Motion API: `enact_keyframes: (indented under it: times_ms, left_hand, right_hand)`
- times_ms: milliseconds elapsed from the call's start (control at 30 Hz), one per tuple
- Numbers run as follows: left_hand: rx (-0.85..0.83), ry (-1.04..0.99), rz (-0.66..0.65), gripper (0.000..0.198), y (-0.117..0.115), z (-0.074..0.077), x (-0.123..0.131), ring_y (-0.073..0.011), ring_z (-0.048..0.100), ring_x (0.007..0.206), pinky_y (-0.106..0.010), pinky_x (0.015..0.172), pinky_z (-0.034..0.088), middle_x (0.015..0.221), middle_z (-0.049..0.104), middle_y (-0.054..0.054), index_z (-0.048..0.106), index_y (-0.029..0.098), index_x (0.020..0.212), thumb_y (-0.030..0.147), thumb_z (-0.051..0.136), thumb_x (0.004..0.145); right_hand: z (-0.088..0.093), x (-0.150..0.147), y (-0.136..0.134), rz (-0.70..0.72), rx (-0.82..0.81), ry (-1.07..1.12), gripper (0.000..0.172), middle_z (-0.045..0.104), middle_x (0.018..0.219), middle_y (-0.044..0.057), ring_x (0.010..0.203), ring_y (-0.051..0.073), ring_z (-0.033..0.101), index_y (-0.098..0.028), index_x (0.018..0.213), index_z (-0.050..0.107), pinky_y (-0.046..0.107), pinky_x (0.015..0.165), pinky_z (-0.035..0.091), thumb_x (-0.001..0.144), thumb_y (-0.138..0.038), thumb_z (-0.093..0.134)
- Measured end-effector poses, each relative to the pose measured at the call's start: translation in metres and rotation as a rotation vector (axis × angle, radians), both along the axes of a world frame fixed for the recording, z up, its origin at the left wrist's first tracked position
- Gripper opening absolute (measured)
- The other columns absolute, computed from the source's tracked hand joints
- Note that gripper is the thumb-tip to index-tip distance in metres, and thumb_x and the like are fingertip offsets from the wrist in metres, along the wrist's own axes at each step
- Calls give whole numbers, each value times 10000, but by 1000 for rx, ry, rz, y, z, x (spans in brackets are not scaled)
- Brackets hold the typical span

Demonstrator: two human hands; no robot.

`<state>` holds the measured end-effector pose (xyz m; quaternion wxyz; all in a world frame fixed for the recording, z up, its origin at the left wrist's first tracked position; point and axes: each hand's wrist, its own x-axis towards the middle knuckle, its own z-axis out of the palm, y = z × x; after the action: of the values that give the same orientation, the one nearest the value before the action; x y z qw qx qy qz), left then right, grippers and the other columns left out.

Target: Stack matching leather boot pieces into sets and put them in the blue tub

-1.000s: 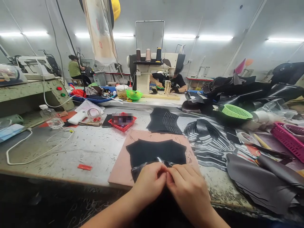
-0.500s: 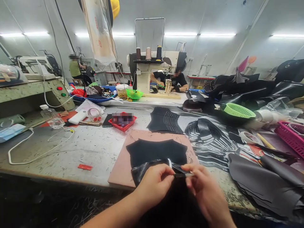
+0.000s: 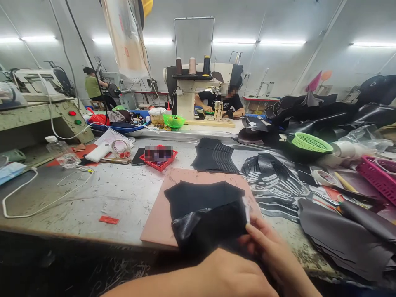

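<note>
A black leather piece (image 3: 213, 222), glossy at its left fold, hangs over the front edge of the pink board (image 3: 157, 206). At its right edge, beside a short white strip (image 3: 246, 210), my right hand (image 3: 269, 243) pinches it between thumb and fingers. My left hand (image 3: 232, 272) is lower and nearer to me, crossing in front of the right wrist. Its back faces up, and its fingers are hidden. Flat on the board, under the leather piece, lies a matte black cut panel (image 3: 204, 194).
Behind the board lies a stack of black panels (image 3: 213, 154). Dark leather sheets (image 3: 343, 239) and black strips (image 3: 275, 177) are on the right. A red basket (image 3: 159, 163) and a red scrap (image 3: 109, 220) sit left. Across the bench, a person (image 3: 219, 103) works at a sewing machine (image 3: 185, 99).
My left hand has come off the leather's edge and dropped toward me. My right hand now holds the edge with the white strip, farther right, and the leather has spread wider.
</note>
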<state>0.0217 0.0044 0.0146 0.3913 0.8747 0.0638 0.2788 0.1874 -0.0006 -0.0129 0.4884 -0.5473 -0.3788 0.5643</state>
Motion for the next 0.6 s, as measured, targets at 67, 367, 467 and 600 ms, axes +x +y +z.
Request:
enact_keyframes:
  times_ms: [67,367,467,600]
  left_hand:
    - [128,-66,68,263,1,5,-6,-139,636,889,-188,845,473,924,688,-58,610,205,1082,204,415,905]
    - [-46,-22,807,184,19,41,-40,-116,585,713,-207,652,484,815,617,-3,537,206,992,216,545,808]
    - [-287,-62,789,258,22,39,-39,-99,546,601,-190,568,448,674,558,36,489,196,1034,225,547,784]
    - [-274,-34,816,41,20,34,-34,-94,529,612,-189,566,422,706,570,18,541,185,818,211,519,793]
  right_hand:
    - [11,-9,10,36,115,-27,349,619,684,3,543,128,564,-194,862,602,208,468,423,674,-479,675]
    - [74,-15,18,521,625,-667,147,584,665,-15,620,127,534,-216,702,588,223,566,427,815,-218,494]
    - [77,-20,24,566,498,-641,126,582,638,-26,555,111,531,-215,706,597,212,510,423,778,-182,499]
    - [78,-29,25,460,256,-278,213,631,829,9,604,119,608,-206,924,591,212,479,475,719,-228,540]
